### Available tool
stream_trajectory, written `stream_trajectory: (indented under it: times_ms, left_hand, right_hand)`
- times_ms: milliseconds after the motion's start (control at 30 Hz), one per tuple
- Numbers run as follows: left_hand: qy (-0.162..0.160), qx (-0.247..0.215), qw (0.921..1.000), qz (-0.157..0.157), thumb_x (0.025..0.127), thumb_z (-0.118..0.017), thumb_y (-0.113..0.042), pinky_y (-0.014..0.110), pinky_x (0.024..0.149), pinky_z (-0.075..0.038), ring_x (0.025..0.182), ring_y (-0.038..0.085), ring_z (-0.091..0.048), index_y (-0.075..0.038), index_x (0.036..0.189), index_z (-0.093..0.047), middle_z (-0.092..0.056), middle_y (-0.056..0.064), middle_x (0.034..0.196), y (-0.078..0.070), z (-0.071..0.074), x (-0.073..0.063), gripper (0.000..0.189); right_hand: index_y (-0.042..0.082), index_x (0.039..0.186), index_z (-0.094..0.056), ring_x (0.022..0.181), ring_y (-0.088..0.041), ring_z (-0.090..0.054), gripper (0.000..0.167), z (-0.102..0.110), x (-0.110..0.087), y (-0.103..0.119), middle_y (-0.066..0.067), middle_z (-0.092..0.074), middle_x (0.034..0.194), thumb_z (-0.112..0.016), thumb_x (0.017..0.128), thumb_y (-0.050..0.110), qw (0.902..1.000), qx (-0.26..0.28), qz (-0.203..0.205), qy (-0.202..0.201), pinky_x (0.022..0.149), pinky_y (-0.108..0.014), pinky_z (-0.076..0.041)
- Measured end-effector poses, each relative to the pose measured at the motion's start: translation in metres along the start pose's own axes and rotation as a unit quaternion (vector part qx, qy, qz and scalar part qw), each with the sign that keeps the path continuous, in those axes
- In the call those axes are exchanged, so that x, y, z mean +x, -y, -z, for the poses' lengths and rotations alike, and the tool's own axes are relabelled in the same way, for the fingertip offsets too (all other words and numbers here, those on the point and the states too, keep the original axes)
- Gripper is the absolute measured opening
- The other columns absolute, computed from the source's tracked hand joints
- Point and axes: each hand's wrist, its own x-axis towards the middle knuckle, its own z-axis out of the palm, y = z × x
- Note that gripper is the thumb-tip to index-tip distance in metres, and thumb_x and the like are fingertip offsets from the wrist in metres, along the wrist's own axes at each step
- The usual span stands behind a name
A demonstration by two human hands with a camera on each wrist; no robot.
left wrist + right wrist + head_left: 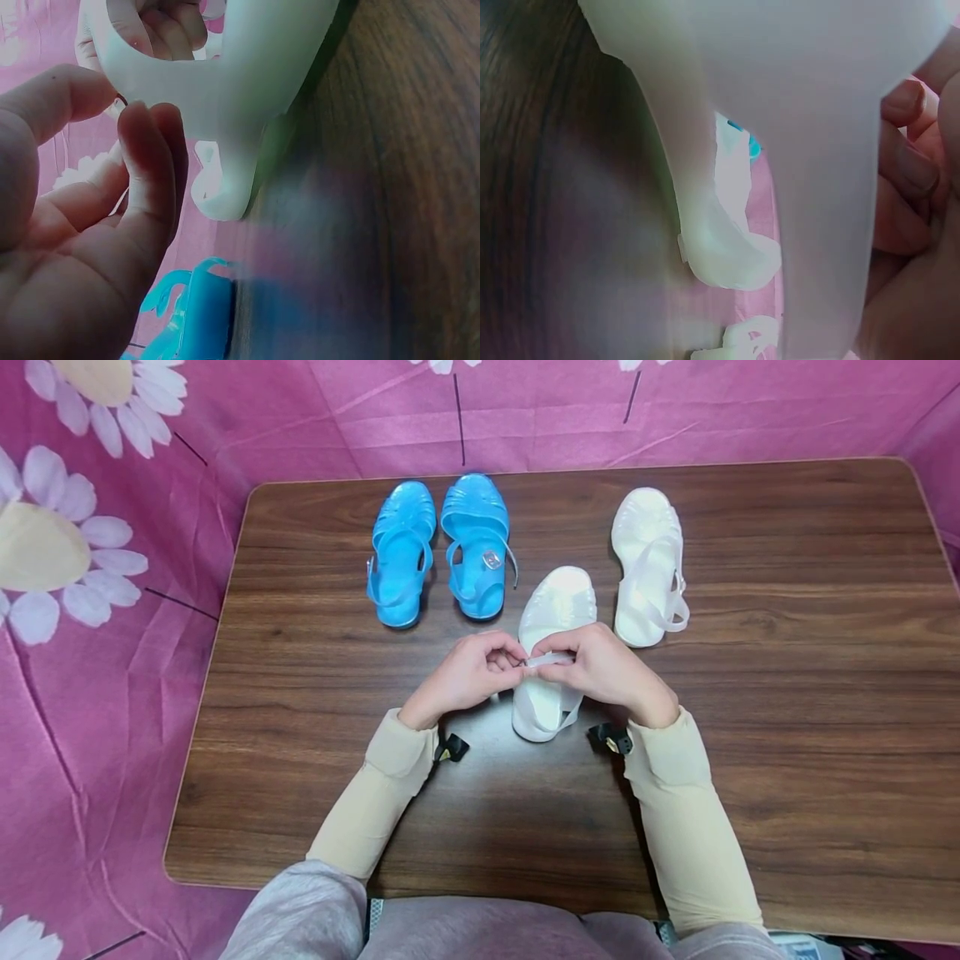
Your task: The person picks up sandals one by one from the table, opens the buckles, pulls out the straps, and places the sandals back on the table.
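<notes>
A white jelly sandal (pixel 561 602) lies on the table with its toe pointing away. Over its middle, both hands hold its ankle strap (pixel 551 659). My left hand (pixel 474 670) pinches the buckle end between thumb and fingertips, and a small dark bit of the buckle shows there in the left wrist view. Gripping the strap from the other side is my right hand (pixel 600 667), its fingertips meeting the left ones. Close up in the right wrist view, the sandal's heel part (pixel 735 259) and strap (pixel 829 210) partly hide the fingers (pixel 907 165).
The other white sandal (pixel 648 568) sits to the right, farther back. A pair of blue sandals, the left one (pixel 403 556) and the right one (pixel 480 547), stands at the back left. All rest on a brown wooden table (pixel 787 693) beside a pink flowered cloth (pixel 525 427).
</notes>
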Motion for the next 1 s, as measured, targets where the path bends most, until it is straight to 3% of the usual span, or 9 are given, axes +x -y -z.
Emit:
stream_trajectory:
  times_ms: [333, 567, 1000]
  left_hand:
    - [0.005, 0.001, 1.0, 0.001, 0.086, -0.07, -0.016, 0.025, 0.072, -0.052, 0.078, 0.013, -0.062, -0.01, 0.1, -0.068, -0.067, 0.003, 0.087, -0.0013, 0.0001, -0.0011, 0.015]
    - [0.009, 0.004, 0.9999, 0.001, 0.087, -0.069, -0.015, 0.025, 0.071, -0.052, 0.078, 0.013, -0.062, -0.009, 0.1, -0.068, -0.066, 0.004, 0.087, -0.0017, 0.0001, -0.0009, 0.014]
    - [0.009, 0.017, 0.9998, -0.003, 0.088, -0.068, -0.018, 0.025, 0.072, -0.051, 0.078, 0.013, -0.061, -0.011, 0.099, -0.067, -0.066, 0.003, 0.087, -0.0019, -0.0012, -0.0007, 0.014]
  right_hand:
    - [0.016, 0.09, -0.074, 0.066, -0.011, -0.053, 0.009, 0.0007, -0.0014, 0.0004, 0.006, -0.069, 0.076, -0.076, 0.083, 0.021, 0.9999, -0.009, 0.005, -0.01, 0.062, -0.023, -0.043]
    - [0.017, 0.084, -0.075, 0.063, -0.011, -0.052, 0.003, 0.0058, -0.0032, 0.0014, 0.006, -0.066, 0.069, -0.075, 0.081, 0.016, 0.9991, -0.016, -0.025, -0.03, 0.058, -0.023, -0.042]
    - [0.014, 0.089, -0.073, 0.06, -0.011, -0.044, 0.008, 0.0062, -0.0018, 0.0013, 0.005, -0.051, 0.062, -0.074, 0.084, 0.02, 0.9996, -0.019, -0.013, -0.018, 0.056, -0.023, -0.036]
